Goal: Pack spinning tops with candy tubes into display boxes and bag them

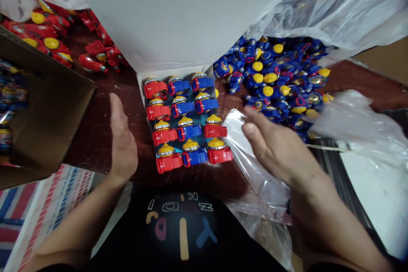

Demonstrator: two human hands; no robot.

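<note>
Rows of red and blue watch-like plastic toys (189, 131), with yellow domed tops and silvery rims, sit in a shallow display box (147, 129). Its tall white lid (188, 12) stands raised behind them. To the left of the box, my left hand (123, 144) is held edge-on, fingers stretched out, touching no toy. My right hand (274, 148) is on the other side, over a clear plastic bag (245, 148). Its fingers are extended and nothing shows in its grasp; whether it touches the bag I cannot tell.
A heap of blue toys (270, 78) lies at the right, beside crumpled plastic (360, 123). Loose red toys (95, 57) are at the far left. A cardboard carton (47, 106) stands on the left edge of the dark red table (98, 123).
</note>
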